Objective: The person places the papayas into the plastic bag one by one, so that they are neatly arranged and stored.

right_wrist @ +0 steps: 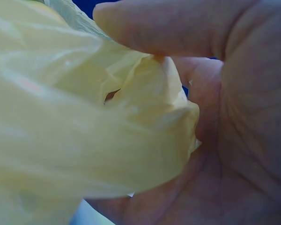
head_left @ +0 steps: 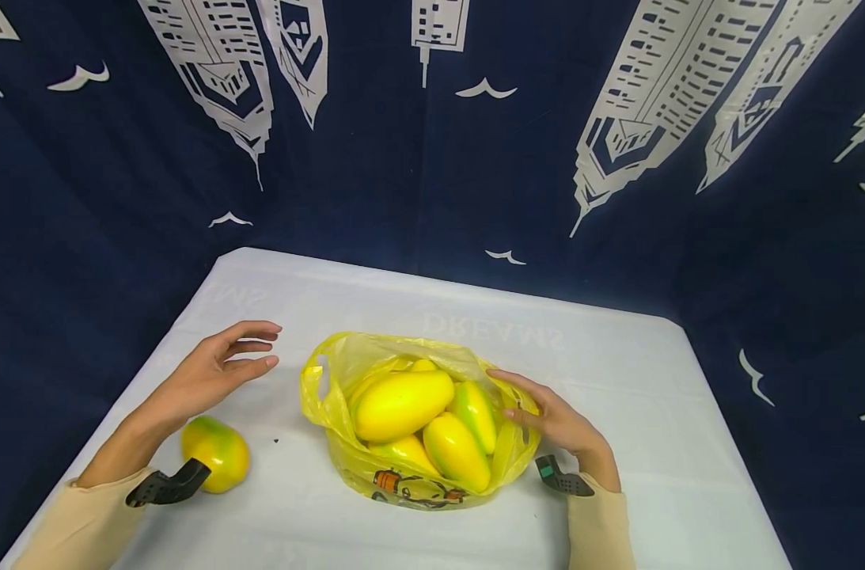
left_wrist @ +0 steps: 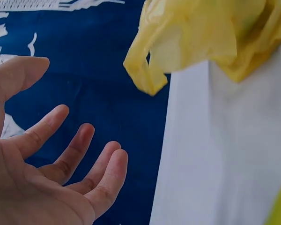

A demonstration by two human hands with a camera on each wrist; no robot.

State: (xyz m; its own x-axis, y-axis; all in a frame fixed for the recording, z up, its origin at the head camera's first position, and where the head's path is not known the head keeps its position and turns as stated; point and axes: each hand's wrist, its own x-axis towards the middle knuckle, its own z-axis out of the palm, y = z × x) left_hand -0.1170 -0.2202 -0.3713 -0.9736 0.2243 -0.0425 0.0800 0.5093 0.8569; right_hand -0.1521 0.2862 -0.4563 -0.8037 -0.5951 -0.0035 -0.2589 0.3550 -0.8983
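A yellow plastic bag (head_left: pixel 354 467) stands with its mouth open on the table, filled with several yellow-green mangoes (head_left: pixel 404 405). My right hand (head_left: pixel 556 416) holds the bag's right rim near the handle. In the right wrist view the thin plastic (right_wrist: pixel 131 136) lies between thumb and fingers; some fingertips are hidden behind it. To the left of the bag, my left hand (head_left: pixel 221 368) is raised and holds nothing. Its fingers are spread and slightly bent in the left wrist view, apart from the bag's loose left handle (left_wrist: pixel 152 82). One more mango (head_left: pixel 225 455) lies below the left wrist.
A white cloth (head_left: pixel 617 364) with faint lettering covers the table. Behind and beside it hangs a dark blue curtain (head_left: pixel 418 198) printed with white buildings and birds. A small dark speck (head_left: pixel 276 441) lies between the single mango and the bag.
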